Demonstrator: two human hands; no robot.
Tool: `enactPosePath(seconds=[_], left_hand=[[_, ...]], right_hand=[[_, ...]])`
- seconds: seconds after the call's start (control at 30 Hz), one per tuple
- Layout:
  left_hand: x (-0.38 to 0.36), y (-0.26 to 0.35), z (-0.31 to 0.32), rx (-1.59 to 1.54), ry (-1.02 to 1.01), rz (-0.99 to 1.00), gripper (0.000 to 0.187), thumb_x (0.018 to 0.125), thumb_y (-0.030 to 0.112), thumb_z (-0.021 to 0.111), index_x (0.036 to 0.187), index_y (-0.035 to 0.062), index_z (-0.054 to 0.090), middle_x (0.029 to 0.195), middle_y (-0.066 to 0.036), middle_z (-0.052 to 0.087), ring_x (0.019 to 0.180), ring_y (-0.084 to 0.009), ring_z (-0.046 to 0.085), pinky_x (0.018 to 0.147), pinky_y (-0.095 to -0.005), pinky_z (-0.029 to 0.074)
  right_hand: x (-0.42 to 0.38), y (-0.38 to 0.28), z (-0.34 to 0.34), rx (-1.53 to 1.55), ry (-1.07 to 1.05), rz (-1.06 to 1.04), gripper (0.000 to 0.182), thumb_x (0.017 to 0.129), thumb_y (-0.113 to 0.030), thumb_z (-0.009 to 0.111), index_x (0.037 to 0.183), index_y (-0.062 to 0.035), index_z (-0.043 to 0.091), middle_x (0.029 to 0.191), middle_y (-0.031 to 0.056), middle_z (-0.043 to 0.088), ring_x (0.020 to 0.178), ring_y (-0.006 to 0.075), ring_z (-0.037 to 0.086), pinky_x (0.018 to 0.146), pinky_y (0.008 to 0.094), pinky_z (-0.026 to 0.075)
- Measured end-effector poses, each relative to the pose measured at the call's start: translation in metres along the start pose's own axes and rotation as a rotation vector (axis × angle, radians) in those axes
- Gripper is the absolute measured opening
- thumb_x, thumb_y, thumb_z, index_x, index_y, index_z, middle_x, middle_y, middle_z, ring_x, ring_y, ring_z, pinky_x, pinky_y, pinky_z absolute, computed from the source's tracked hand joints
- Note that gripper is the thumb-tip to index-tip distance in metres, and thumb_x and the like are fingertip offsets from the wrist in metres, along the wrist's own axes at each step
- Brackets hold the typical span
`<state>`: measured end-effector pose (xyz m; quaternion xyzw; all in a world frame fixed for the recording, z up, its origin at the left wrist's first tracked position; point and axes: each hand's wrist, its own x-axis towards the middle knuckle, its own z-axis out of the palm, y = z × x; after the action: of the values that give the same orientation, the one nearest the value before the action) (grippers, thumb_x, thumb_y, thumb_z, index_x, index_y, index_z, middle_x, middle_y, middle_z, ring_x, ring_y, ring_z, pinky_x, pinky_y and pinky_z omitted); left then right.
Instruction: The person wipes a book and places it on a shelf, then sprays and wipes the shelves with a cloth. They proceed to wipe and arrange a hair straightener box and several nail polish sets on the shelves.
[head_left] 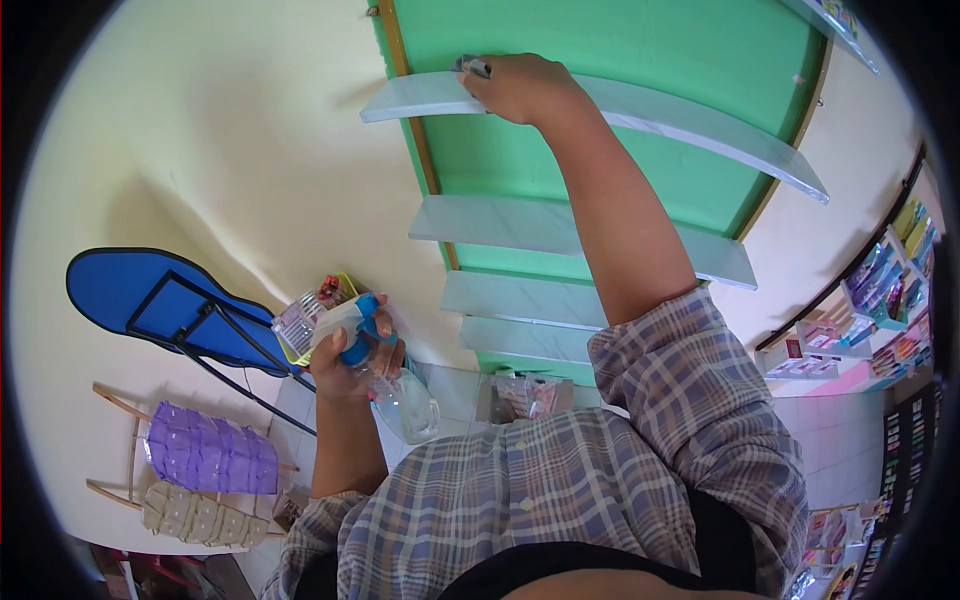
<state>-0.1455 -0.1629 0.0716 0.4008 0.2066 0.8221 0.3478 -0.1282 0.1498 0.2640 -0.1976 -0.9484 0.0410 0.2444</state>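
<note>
My right hand point(522, 86) is closed around a bunched grey cloth point(472, 66) at the left part of the top white marbled shelf point(660, 108). Most of the cloth is hidden by my fingers. Lower down on the left, my left hand point(352, 350) grips a clear spray bottle point(408, 408) with a blue and white spray head point(358, 330). The bottle hangs tilted, its base toward my shirt. Liquid inside it is hard to make out.
More shelves point(500, 222) run below against a green panel point(620, 50). A blue ironing board point(150, 290) leans at the left wall, near a yellow-green basket point(345, 285) and a purple hanging organiser point(210, 450). A box point(525, 398) sits on the floor; stocked shelves point(860, 310) stand right.
</note>
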Motion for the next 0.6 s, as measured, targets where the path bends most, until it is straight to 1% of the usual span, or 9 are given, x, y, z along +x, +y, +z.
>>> enactPosePath(seconds=[0.13,0.2,0.23,0.27,0.37,0.43,0.5,0.57,0.6], left_hand=[[-0.011,-0.007,-0.004,0.113,0.173,-0.062,0.065,0.085,0.033,0.058,0.129,-0.0127,0.045,0.100,-0.017,0.064,0.056,-0.0177,0.058,0.053,-0.0297,0.048],[-0.026,-0.019,-0.010,0.385,0.190,-0.155,0.061,0.085,0.032,0.059,0.128,-0.0108,0.049,0.100,-0.013,0.065,0.064,-0.0149,0.061,0.058,-0.0257,0.049],[-0.039,-0.029,-0.012,0.491,0.169,-0.169,0.052,0.086,0.023,0.060,0.129,-0.0054,0.050,0.103,-0.011,0.065,0.075,-0.0133,0.063,0.064,-0.0247,0.049],[-0.055,-0.043,-0.007,0.597,0.259,-0.202,0.046,0.088,0.016,0.061,0.129,0.0000,0.052,0.109,-0.010,0.064,0.087,-0.0148,0.063,0.073,-0.0264,0.051],[-0.093,-0.083,-0.004,1.090,0.274,0.025,0.051,0.081,0.018,0.065,0.128,0.0023,0.052,0.119,-0.015,0.060,0.101,-0.0254,0.061,0.088,-0.0356,0.049],[-0.128,-0.089,0.002,1.226,0.320,-0.092,0.050,0.077,0.020,0.067,0.122,0.0021,0.055,0.112,-0.017,0.060,0.100,-0.0312,0.059,0.088,-0.0404,0.048],[-0.166,-0.093,0.006,1.140,0.491,-0.162,0.047,0.077,0.021,0.067,0.118,0.0018,0.056,0.109,-0.017,0.059,0.098,-0.0334,0.058,0.088,-0.0420,0.046],[-0.193,-0.093,0.014,1.045,0.610,-0.213,0.044,0.077,0.022,0.067,0.114,0.0015,0.057,0.106,-0.017,0.058,0.097,-0.0355,0.056,0.087,-0.0435,0.045],[-0.206,-0.092,0.024,1.138,0.768,-0.201,0.042,0.076,0.023,0.068,0.110,0.0011,0.057,0.104,-0.018,0.057,0.096,-0.0357,0.055,0.087,-0.0434,0.044]], right_hand=[[-0.015,-0.003,-0.001,-0.007,0.095,-0.209,0.064,0.078,-0.066,0.058,0.123,-0.0208,0.061,0.104,0.0116,0.068,0.100,0.0311,0.063,0.088,0.0395,0.049],[-0.017,0.004,0.009,0.084,0.191,-0.499,0.051,0.074,-0.039,0.077,0.117,-0.0146,0.064,0.104,0.0125,0.067,0.100,0.0292,0.062,0.086,0.0395,0.049],[-0.025,-0.008,-0.003,-0.033,0.321,-0.720,0.029,0.081,-0.028,0.073,0.105,-0.0122,0.070,0.095,0.0114,0.071,0.094,0.0234,0.066,0.078,0.0339,0.051],[-0.016,-0.002,0.012,0.139,0.312,-0.844,0.034,0.077,-0.016,0.075,0.109,-0.0095,0.066,0.103,0.0126,0.067,0.098,0.0291,0.062,0.085,0.0383,0.049],[-0.049,-0.013,0.010,0.293,0.362,-1.087,0.022,0.078,0.008,0.067,0.097,-0.0025,0.063,0.096,0.0123,0.065,0.091,0.0244,0.063,0.080,0.0333,0.051],[-0.087,-0.024,0.033,0.696,0.134,-0.973,0.023,0.077,0.009,0.070,0.094,-0.0023,0.058,0.088,0.0089,0.060,0.081,0.0193,0.061,0.075,0.0328,0.051],[-0.158,-0.050,0.076,1.120,-0.358,-0.472,0.021,0.081,0.006,0.068,0.092,-0.0051,0.055,0.091,0.0032,0.055,0.083,0.0139,0.056,0.074,0.0285,0.048],[-0.213,-0.076,0.142,0.974,-0.691,-0.424,0.032,0.080,0.001,0.073,0.104,-0.0082,0.053,0.096,0.0003,0.052,0.088,0.0097,0.051,0.077,0.0227,0.043],[-0.257,-0.077,0.180,1.245,-0.927,-0.021,0.042,0.077,-0.002,0.076,0.110,-0.0083,0.051,0.096,-0.0007,0.051,0.087,0.0090,0.051,0.077,0.0234,0.043]])
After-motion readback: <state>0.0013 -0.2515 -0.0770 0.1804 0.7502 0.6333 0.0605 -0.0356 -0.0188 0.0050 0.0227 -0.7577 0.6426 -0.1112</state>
